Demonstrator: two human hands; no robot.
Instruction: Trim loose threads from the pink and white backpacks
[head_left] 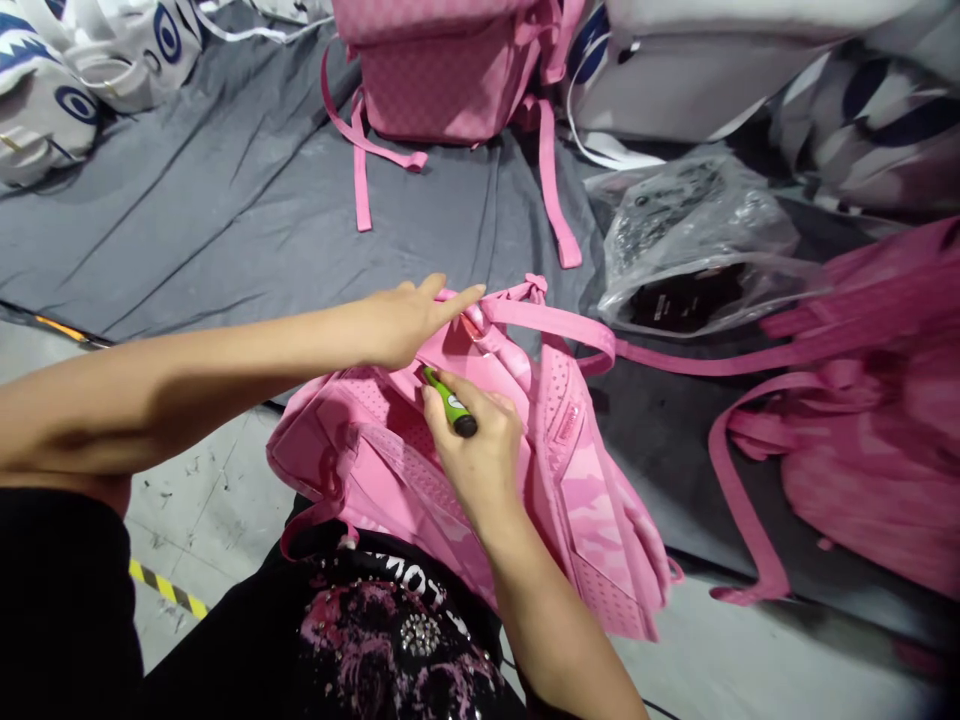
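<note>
A pink camouflage backpack [600, 500] lies across the lap and the table's front edge, its straps and back side facing up. My right hand [480, 440] is closed round a short green tool with a black end [454, 405], whose tip touches the pink fabric near the top of the bag. Just above and left of it, my left hand [412, 320] rests on the bag's upper edge, with some fingers stretched out to the right. Part of its palm side and whatever lies under it are hidden.
Grey cloth [247, 200] covers the table. Behind stands a checkered pink bag [442, 90] with hanging straps. A clear plastic bag [697, 240] holds dark items. More pink bags [877, 440] lie at the right; white bags [120, 60] sit at the back left.
</note>
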